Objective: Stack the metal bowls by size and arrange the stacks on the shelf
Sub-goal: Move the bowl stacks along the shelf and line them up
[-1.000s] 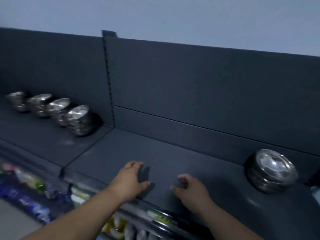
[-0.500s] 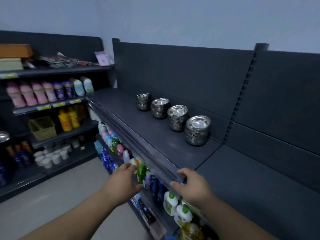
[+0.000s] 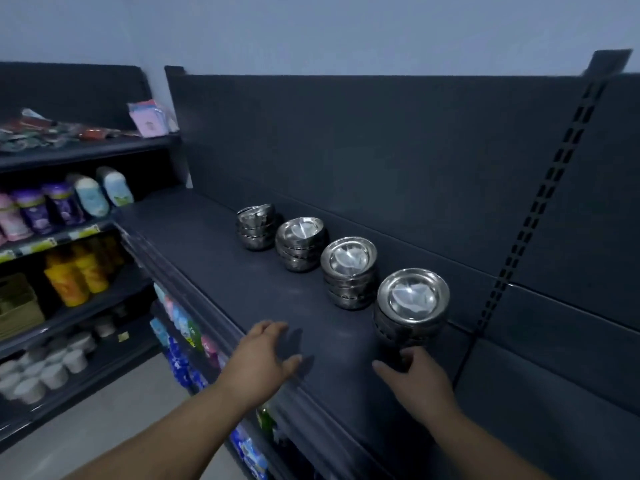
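Reaching right hand: empty, with fingers loosely spread and pointing at the foot of the nearest stack. The fingertips lie just at its base; whether they touch the metal cannot be told.
Idle left hand: also empty, fingers relaxed and extended. It hovers over the front part of the shelf, apart from every bowl.
Bowl stacks: four stand in a row on the shelf along the back panel. Beyond the nearest stack are the second stack, the third stack and the farthest stack, each just beside the next.
Size order: the rims seem to shrink from near to far, though the wide lens may overstate this.
Step in hand: probably squaring up or shifting the nearest stack within the row.
Doing it well: both palms should cup the lowest bowl from opposite sides and slide the whole pile along the shelf. Pushing on the top rim would be the wrong way.
Grip judgement: polished metal is likely slippery, so pressure belongs low down and even.
Risk: a one-sided shove could fan the nested bowls or knock the second stack.
Alignment cue: the back panel gives a straight line to set the stacks against.
Farthest stack: its upper bowls look tilted and may need reseating.
Surroundings: bottles and white cups fill the shelving to the left.
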`<action>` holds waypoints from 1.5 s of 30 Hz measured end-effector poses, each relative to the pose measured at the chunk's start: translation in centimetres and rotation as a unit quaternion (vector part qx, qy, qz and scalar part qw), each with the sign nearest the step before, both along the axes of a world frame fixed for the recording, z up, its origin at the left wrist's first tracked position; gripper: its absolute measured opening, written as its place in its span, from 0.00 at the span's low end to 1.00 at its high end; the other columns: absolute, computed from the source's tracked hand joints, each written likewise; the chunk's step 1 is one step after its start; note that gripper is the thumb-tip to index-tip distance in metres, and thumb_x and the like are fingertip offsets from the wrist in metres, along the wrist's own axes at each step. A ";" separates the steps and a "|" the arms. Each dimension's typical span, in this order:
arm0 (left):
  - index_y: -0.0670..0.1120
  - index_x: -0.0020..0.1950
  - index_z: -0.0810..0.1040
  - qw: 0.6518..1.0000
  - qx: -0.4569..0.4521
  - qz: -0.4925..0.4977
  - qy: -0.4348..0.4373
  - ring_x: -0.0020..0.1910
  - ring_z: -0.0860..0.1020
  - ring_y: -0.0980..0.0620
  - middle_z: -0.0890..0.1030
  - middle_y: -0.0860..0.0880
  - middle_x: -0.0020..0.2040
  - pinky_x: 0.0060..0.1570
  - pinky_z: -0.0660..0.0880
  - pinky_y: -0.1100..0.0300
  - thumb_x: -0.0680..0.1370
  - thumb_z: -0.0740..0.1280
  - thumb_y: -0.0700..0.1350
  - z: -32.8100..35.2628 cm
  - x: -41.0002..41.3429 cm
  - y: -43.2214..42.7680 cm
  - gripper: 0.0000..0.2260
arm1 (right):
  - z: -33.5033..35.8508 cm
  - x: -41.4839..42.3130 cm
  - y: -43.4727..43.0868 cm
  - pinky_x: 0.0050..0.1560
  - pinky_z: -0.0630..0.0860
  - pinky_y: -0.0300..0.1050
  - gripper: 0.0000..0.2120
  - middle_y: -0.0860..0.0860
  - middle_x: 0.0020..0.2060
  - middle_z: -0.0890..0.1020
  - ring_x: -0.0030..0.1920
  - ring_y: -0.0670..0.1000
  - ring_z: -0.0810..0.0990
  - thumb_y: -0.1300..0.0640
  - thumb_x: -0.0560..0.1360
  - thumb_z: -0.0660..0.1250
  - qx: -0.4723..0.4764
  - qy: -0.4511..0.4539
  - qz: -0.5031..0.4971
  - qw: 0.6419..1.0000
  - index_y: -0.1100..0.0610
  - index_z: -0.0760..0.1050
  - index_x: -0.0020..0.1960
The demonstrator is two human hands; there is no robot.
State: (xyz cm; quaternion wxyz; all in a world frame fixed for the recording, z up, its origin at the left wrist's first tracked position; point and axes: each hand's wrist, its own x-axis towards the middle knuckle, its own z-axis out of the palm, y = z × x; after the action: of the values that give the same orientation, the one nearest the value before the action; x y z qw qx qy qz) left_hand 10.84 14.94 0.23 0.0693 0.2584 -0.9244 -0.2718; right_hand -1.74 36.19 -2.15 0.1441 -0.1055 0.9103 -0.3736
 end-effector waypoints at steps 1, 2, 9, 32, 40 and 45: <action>0.50 0.74 0.65 1.000 0.014 -0.007 0.005 0.70 0.67 0.51 0.66 0.49 0.72 0.68 0.61 0.65 0.74 0.69 0.58 -0.1 -1.5 -0.2 0.31 | 0.0 -0.7 0.1 0.54 0.69 0.40 0.32 0.54 0.62 0.79 0.61 0.53 0.77 0.41 0.69 0.74 0.003 -0.008 -0.017 1.000 0.59 0.73 0.65; 0.49 0.74 0.65 0.999 0.030 -0.018 0.007 0.70 0.67 0.51 0.66 0.49 0.72 0.67 0.60 0.66 0.74 0.69 0.57 -0.3 -2.9 -0.3 0.31 | 0.0 -1.2 0.3 0.54 0.70 0.40 0.32 0.54 0.61 0.79 0.61 0.53 0.77 0.40 0.69 0.74 0.006 -0.015 -0.031 0.999 0.59 0.73 0.64; 0.45 0.73 0.65 0.989 0.129 -0.040 0.057 0.67 0.67 0.56 0.70 0.52 0.66 0.61 0.61 0.67 0.76 0.69 0.53 -1.0 -11.4 -0.3 0.29 | -0.4 -2.7 1.1 0.55 0.71 0.40 0.45 0.51 0.63 0.78 0.61 0.51 0.77 0.35 0.60 0.78 -0.064 -0.077 -0.149 0.984 0.58 0.68 0.68; 0.46 0.58 0.76 0.917 0.347 -0.185 -0.059 0.54 0.79 0.48 0.81 0.49 0.51 0.59 0.74 0.52 0.67 0.66 0.68 -3.6 -15.7 -7.3 0.30 | -0.2 -2.1 -8.3 0.40 0.79 0.48 0.21 0.57 0.52 0.84 0.50 0.58 0.84 0.61 0.72 0.67 -0.419 -0.158 -0.416 0.792 0.52 0.70 0.64; 0.57 0.50 0.76 0.827 0.464 -0.301 -0.097 0.54 0.80 0.50 0.81 0.57 0.50 0.60 0.76 0.49 0.74 0.64 0.63 -1.6 -14.8 -3.4 0.12 | 1.7 1.2 -7.4 0.47 0.76 0.52 0.10 0.56 0.42 0.81 0.43 0.57 0.80 0.63 0.74 0.62 -0.423 -0.164 -0.388 0.803 0.55 0.75 0.53; 0.55 0.58 0.75 0.791 0.501 -0.336 -0.097 0.55 0.81 0.49 0.81 0.54 0.55 0.60 0.77 0.51 0.73 0.63 0.65 -0.3 -14.3 0.3 0.20 | 2.7 3.7 -4.0 0.47 0.78 0.52 0.12 0.55 0.44 0.81 0.45 0.56 0.80 0.63 0.75 0.61 -0.448 -0.139 -0.415 0.779 0.55 0.73 0.57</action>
State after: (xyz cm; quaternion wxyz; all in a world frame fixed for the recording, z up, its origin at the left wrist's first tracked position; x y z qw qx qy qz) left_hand -3.47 15.20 -0.10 -0.2560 -0.0448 -0.6888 -0.6768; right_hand 1.92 32.20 0.55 0.0369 0.2826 0.5657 -0.7738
